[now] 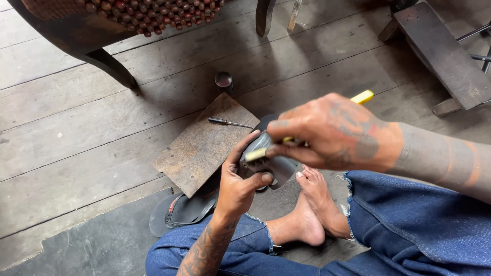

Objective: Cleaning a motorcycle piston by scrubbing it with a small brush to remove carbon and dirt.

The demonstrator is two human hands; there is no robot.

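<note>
Head view: left hand (239, 188) grips dark piece (279, 166), right hand (332, 134) clamps yellow brush (360, 97); bare floorboards (76, 128) leftward.

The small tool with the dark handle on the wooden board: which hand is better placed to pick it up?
Probably the left hand. It is nearer the small tool on the wooden board, though it grips the dark piece. The right hand holds a yellow-handled brush.

left hand (239, 188) cupped upward, right hand (332, 134) pinching — forearms converging
</note>
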